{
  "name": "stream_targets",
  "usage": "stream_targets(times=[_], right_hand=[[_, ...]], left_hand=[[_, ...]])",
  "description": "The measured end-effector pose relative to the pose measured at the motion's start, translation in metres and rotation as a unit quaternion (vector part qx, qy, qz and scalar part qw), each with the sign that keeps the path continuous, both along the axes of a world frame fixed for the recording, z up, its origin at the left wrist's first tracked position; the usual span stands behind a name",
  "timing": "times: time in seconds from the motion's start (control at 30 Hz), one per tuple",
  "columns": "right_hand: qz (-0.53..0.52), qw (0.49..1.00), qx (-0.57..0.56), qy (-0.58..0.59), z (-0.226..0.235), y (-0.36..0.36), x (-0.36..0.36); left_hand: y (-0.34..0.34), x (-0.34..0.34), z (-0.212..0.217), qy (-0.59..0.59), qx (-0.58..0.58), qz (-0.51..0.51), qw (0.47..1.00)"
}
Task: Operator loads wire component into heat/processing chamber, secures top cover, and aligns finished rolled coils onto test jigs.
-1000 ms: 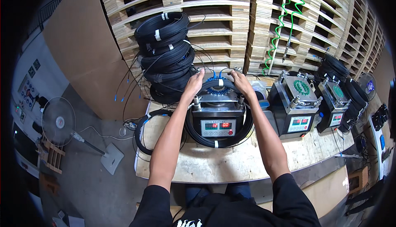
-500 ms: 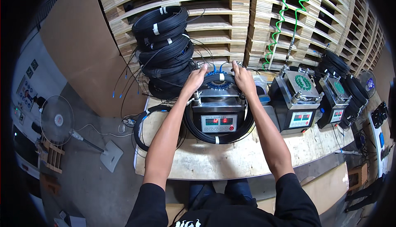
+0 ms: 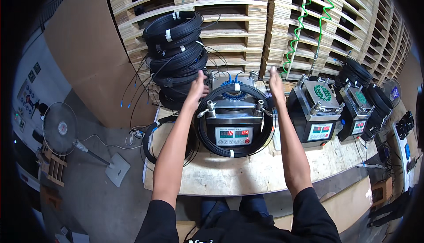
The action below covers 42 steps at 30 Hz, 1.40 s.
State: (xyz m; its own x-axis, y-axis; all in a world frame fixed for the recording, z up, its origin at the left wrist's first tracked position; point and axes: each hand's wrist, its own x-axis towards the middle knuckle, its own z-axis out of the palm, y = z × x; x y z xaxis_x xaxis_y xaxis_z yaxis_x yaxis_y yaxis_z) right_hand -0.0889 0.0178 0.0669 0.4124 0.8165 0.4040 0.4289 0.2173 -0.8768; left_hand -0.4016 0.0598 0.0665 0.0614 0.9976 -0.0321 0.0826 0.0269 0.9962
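Note:
A black and steel machine (image 3: 233, 130) with a red-lit display stands on the wooden bench (image 3: 247, 179). A black cable coil (image 3: 232, 151) with white ties lies looped around it, and blue connectors sit on its top. My left hand (image 3: 197, 88) is at the machine's back left corner, fingers spread, between the coil and a tall stack of black cable coils (image 3: 176, 51). My right hand (image 3: 275, 85) is held flat and open at the back right corner, beside the coil's edge. Neither hand grips anything.
Two similar machines (image 3: 314, 113) (image 3: 358, 110) stand to the right, with more black coils (image 3: 369, 90) behind them. Wooden pallets (image 3: 238, 18) form the back wall, with a green spiral hose (image 3: 304, 20) hanging on them. A floor fan (image 3: 59, 130) stands at left. Another coil (image 3: 152, 139) hangs off the bench's left end.
Both hands have moved apart from the top middle of the machine out to its back corners, and their fingers have opened.

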Motion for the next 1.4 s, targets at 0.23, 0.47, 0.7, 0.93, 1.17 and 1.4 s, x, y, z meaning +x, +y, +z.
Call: stream_targets(times=[0.23,0.47,0.7,0.93,1.17,1.4], right_hand=[[0.126,0.963,-0.173,0.164,-0.010,0.010,-0.017],[0.175,0.981,-0.045,0.069,-0.013,0.027,-0.019],[0.153,0.987,-0.050,0.023,-0.019,0.028,-0.035],[0.067,0.997,-0.036,-0.001,-0.012,0.014,-0.035],[0.048,0.998,-0.035,-0.033,-0.009,0.010,-0.041],[0.027,0.999,-0.006,-0.017,-0.008,0.008,-0.041]], left_hand=[[0.005,0.021,-0.002,-0.016,-0.077,-0.077,0.994],[0.030,0.026,-0.019,-0.018,0.000,-0.062,0.998],[0.038,0.016,-0.036,0.007,0.087,-0.010,0.996],[0.015,0.022,-0.017,0.036,0.077,-0.074,0.994],[-0.002,0.021,-0.003,0.047,0.054,-0.060,0.996],[0.012,0.017,-0.016,0.066,0.061,-0.021,0.996]])
